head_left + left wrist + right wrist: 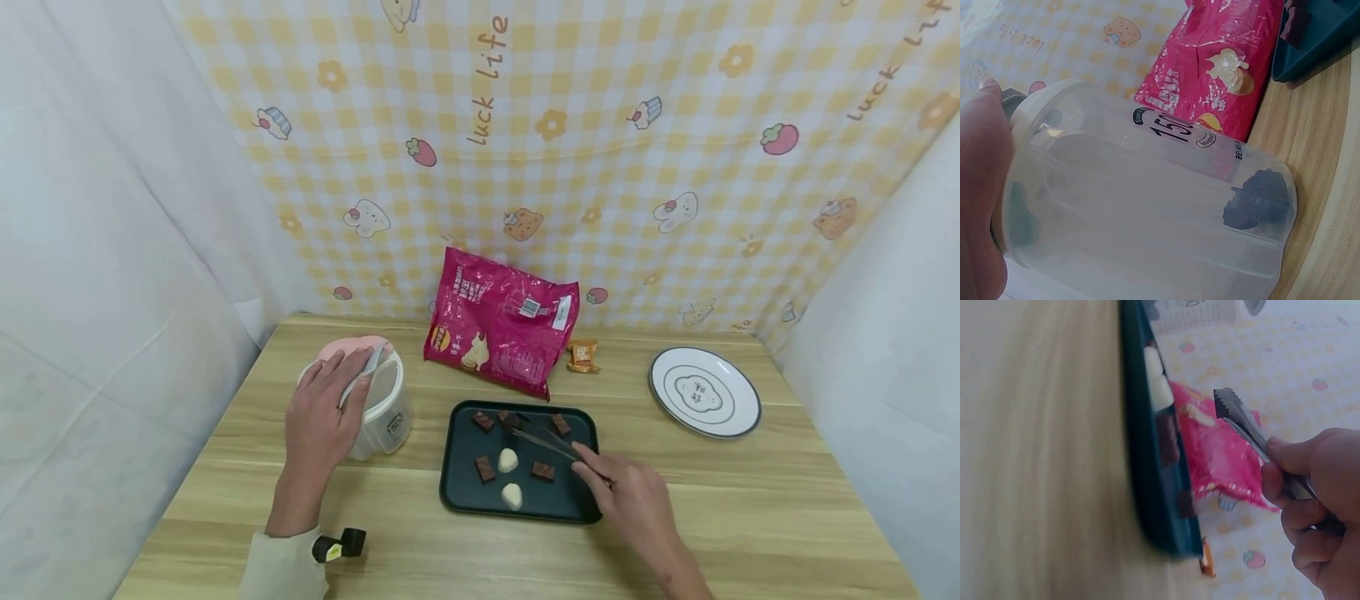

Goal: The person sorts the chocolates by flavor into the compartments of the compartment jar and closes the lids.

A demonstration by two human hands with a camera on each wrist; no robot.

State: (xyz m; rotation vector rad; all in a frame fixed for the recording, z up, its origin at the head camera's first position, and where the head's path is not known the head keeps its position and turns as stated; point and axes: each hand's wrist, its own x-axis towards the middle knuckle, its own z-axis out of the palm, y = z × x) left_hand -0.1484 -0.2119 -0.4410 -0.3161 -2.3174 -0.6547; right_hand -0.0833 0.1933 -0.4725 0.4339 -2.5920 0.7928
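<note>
My left hand [327, 410] holds the top of a translucent plastic jar [392, 425], its fingers over the pink lid [349, 346] and its thumb by a raised grey flap. Dark lumps [1259, 200] lie at the jar's bottom in the left wrist view. My right hand [633, 500] grips metal tongs [546, 442] over a dark tray [465, 503]. The serrated tips are near each other, with nothing visible between them in the right wrist view. Several brown chocolate pieces [543, 472] and two cream-coloured pieces [512, 497] lie on the tray.
A pink snack bag [501, 321] leans at the back against the patterned curtain [551, 167]. Beside it lies a small orange wrapped sweet [582, 356]. A white plate [738, 400] with a dark rim sits at the right of the wooden table [420, 550].
</note>
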